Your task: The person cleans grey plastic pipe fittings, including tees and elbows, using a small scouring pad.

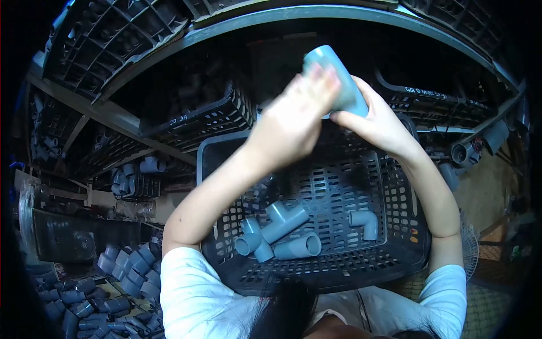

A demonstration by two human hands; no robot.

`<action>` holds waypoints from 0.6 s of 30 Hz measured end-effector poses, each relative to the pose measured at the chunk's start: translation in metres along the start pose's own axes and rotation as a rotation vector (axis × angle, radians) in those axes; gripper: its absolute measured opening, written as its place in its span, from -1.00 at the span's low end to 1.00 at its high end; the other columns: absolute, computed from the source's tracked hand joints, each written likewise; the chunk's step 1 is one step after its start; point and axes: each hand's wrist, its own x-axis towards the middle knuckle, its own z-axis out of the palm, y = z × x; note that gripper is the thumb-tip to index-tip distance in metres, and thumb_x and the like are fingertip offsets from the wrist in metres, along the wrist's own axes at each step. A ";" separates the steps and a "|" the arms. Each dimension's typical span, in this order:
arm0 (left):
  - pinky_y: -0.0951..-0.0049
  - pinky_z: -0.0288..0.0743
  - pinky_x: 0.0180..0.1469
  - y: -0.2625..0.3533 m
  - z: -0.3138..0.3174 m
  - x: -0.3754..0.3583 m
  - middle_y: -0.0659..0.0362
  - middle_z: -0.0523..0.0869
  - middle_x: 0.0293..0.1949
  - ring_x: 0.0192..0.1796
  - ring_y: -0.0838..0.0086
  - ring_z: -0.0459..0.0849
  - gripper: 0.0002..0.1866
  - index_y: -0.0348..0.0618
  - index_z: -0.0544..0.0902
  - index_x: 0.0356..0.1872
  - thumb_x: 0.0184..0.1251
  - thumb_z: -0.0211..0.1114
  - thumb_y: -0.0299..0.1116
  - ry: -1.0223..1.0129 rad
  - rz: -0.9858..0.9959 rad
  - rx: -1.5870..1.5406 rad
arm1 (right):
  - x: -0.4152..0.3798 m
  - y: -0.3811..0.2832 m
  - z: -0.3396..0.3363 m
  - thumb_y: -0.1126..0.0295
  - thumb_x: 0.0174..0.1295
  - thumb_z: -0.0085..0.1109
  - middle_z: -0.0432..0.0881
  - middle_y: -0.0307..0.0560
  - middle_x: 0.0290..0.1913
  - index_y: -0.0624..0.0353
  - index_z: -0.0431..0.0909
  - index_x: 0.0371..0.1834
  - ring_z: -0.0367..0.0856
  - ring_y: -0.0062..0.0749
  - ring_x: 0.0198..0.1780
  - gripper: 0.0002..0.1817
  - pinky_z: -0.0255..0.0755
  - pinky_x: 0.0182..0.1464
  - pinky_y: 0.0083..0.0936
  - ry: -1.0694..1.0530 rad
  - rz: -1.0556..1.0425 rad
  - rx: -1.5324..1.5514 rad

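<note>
A grey plastic pipe fitting (351, 97), shaped like a wide cylinder, is tilted in the air above the far side of a black crate. My right hand (381, 121) is closed around its lower end, thumb at the near side. The fingers of my left hand (293, 116) overlap its left side and are smeared by motion. Below both hands, the black plastic crate (333, 282) holds several grey fittings. Among them are a tee fitting (285, 221), a branched fitting (254, 243), a straight coupling (299, 247) and an elbow (366, 222).
Metal shelving with a curved-looking beam (293, 12) spans the top. Black baskets of parts, including one labelled basket (195, 120), sit on the racks. Many grey fittings (132, 268) lie piled at lower left. A fan guard (470, 248) stands to the right.
</note>
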 end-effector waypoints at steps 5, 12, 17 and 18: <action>0.07 0.41 0.46 -0.003 -0.001 0.006 -0.15 0.51 0.40 0.46 0.01 0.48 -0.31 -0.33 0.47 0.39 0.12 0.21 -0.74 0.017 -0.098 0.057 | 0.000 0.005 0.000 0.24 0.18 0.38 0.55 0.11 0.18 0.30 0.22 0.51 0.63 -0.37 0.09 -0.15 0.58 0.09 -0.43 -0.006 -0.077 -0.004; 0.04 0.38 0.48 0.002 0.005 0.001 -0.06 0.53 0.40 0.48 0.06 0.46 -0.37 -0.25 0.54 0.34 0.15 0.20 -0.73 -0.057 0.038 0.020 | 0.007 0.014 -0.001 0.22 0.12 0.46 0.56 0.09 0.21 0.26 0.21 0.53 0.61 -0.29 0.16 -0.08 0.51 0.22 -0.35 0.106 -0.262 -0.153; 0.05 0.37 0.49 -0.005 0.003 0.000 -0.09 0.51 0.42 0.48 -0.01 0.44 -0.31 -0.25 0.49 0.40 0.12 0.18 -0.75 0.001 -0.051 0.013 | 0.001 0.004 0.002 0.22 0.13 0.44 0.57 0.07 0.19 0.29 0.23 0.52 0.60 -0.32 0.16 -0.09 0.50 0.21 -0.39 0.007 -0.081 0.036; 0.05 0.38 0.49 0.005 0.005 -0.005 -0.09 0.50 0.42 0.48 -0.03 0.44 -0.30 -0.26 0.47 0.41 0.12 0.18 -0.76 -0.033 -0.001 -0.052 | 0.000 0.004 0.000 0.21 0.12 0.44 0.57 0.06 0.19 0.29 0.23 0.52 0.60 -0.33 0.16 -0.09 0.50 0.21 -0.39 -0.027 -0.003 0.143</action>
